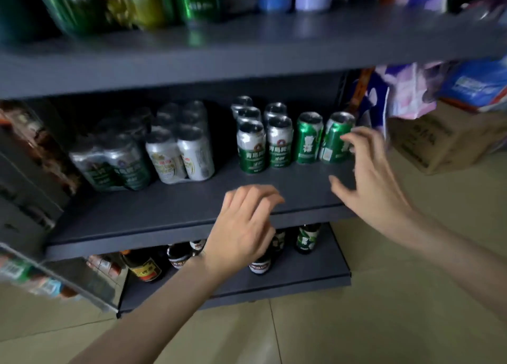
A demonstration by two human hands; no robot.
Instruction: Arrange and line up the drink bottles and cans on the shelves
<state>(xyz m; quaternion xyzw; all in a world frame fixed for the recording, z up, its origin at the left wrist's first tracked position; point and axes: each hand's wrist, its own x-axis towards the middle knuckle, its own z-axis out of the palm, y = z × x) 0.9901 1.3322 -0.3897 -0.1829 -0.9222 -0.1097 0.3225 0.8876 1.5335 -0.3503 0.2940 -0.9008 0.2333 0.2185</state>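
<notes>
On the middle grey shelf [170, 212] stand several loose beer cans. Silver-and-green cans [251, 149] form two rows toward the back, and two green cans stand to their right. The rightmost green can [335, 138] leans slightly. My right hand [370, 177] is just in front of and right of it, fingers spread, holding nothing; whether a fingertip touches the can I cannot tell. My left hand [242, 232] hovers over the shelf's front edge, fingers loosely curled and empty. Shrink-wrapped can packs [178, 155] sit on the left.
The top shelf [247, 51] carries blurred green cans and blue and lilac containers. Dark bottles [148, 267] stand on the bottom shelf. A cardboard box [439, 144] and plastic-wrapped packages [406, 95] sit to the right on the tiled floor. Another rack is at the left.
</notes>
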